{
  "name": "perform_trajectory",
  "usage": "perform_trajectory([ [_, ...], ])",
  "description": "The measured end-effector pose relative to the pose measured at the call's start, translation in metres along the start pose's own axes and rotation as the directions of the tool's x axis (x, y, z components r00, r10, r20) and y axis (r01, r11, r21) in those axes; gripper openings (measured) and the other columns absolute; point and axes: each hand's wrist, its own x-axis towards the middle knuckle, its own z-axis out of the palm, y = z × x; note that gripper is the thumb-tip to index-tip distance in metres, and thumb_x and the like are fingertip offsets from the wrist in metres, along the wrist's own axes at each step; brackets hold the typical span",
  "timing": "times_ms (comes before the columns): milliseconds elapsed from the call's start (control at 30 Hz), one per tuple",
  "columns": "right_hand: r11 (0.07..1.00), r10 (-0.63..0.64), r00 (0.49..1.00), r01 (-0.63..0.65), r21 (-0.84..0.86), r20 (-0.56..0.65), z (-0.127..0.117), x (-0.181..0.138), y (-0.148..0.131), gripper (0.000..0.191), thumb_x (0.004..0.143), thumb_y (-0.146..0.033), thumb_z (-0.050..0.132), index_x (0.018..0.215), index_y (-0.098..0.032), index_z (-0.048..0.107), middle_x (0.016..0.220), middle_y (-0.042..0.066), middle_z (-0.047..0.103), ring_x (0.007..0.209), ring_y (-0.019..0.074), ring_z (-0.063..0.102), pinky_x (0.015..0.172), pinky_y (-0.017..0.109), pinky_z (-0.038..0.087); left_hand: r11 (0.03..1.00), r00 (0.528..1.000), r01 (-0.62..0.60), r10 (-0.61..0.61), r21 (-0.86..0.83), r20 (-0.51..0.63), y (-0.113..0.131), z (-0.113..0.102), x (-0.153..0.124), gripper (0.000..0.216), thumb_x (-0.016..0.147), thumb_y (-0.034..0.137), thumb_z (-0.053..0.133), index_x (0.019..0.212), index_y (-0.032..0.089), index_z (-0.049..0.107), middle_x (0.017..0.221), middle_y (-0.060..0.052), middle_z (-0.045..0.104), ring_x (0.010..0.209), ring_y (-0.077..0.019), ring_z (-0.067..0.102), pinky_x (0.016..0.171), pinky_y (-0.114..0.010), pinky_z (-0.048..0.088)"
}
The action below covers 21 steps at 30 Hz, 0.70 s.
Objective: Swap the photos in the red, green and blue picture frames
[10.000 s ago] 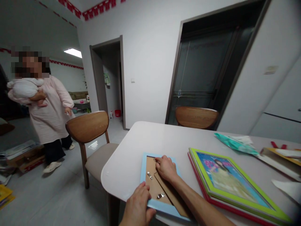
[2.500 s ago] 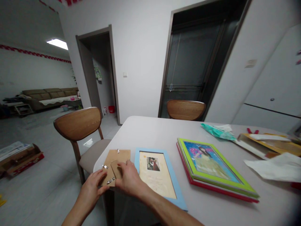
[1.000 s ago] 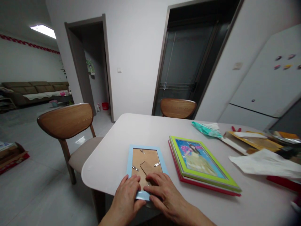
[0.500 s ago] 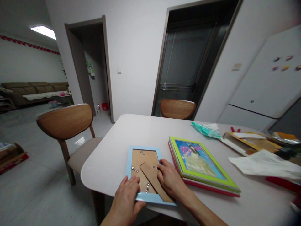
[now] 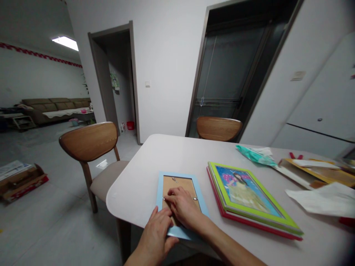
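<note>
A light blue picture frame (image 5: 201, 195) lies face down near the table's front edge, its brown backboard (image 5: 181, 181) showing. My left hand (image 5: 158, 232) grips the frame's lower left corner, thumb at the near edge. Across the backboard reaches my right hand (image 5: 183, 207), its bent fingertips at a small metal clip (image 5: 164, 198) on the left side. Other clips show at the top (image 5: 174, 180) and on the right (image 5: 195, 198). The stand leg is mostly hidden under my right hand. To the right is a stack of frames, a green picture frame (image 5: 226, 197) uppermost.
On the white table (image 5: 177, 151) a green and white packet (image 5: 256, 155), an opened brown package (image 5: 318, 170) and a white sheet (image 5: 318, 199) lie at the right. One wooden chair (image 5: 90, 142) stands at the left, another (image 5: 219, 128) behind the table.
My right hand has moved left, from the frame's right-side clip to its left-side clip. My left hand stays on the corner. The view has turned slightly left.
</note>
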Motion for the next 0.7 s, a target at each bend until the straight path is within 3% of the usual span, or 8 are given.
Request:
perform_trajectory([
  [333,0.997,0.006,1.0,-0.005,0.074,-0.018,0.001,-0.001,0.007,0.023,0.078,-0.02,0.042,0.084,-0.025,0.064,0.088,0.002,0.057,0.086,0.015,0.046,0.072,0.025,0.03,1.0,1.0,0.01,-0.01,0.008,0.01,-0.002,0.002,0.001,0.029,0.059,0.008,0.062,0.085,0.015,0.052,0.113,-0.015,0.053,0.109,-0.026,0.045,0.096,-0.053,0.025],
  [500,0.97,0.233,0.967,-0.225,0.092,-0.097,0.003,0.022,0.033,0.028,0.079,-0.024,0.039,0.094,-0.017,0.062,0.089,0.006,0.062,0.084,0.0147,0.053,0.073,0.023,0.034,0.999,1.0,0.015,-0.016,0.031,0.027,0.0,0.0,-0.002,0.028,0.061,0.01,0.062,0.087,0.013,0.051,0.112,-0.016,0.053,0.109,-0.0259,0.045,0.096,-0.052,0.025],
  [700,0.907,0.422,0.899,-0.418,0.057,-0.119,0.013,0.053,0.06,0.021,0.075,-0.027,0.045,0.074,-0.019,0.064,0.076,0.005,0.065,0.07,0.0147,0.056,0.059,0.023,0.034,1.0,0.999,-0.021,0.021,0.004,-0.033,-0.005,0.006,-0.003,0.032,0.06,0.009,0.062,0.088,0.016,0.049,0.113,-0.014,0.053,0.109,-0.0261,0.045,0.095,-0.054,0.026],
])
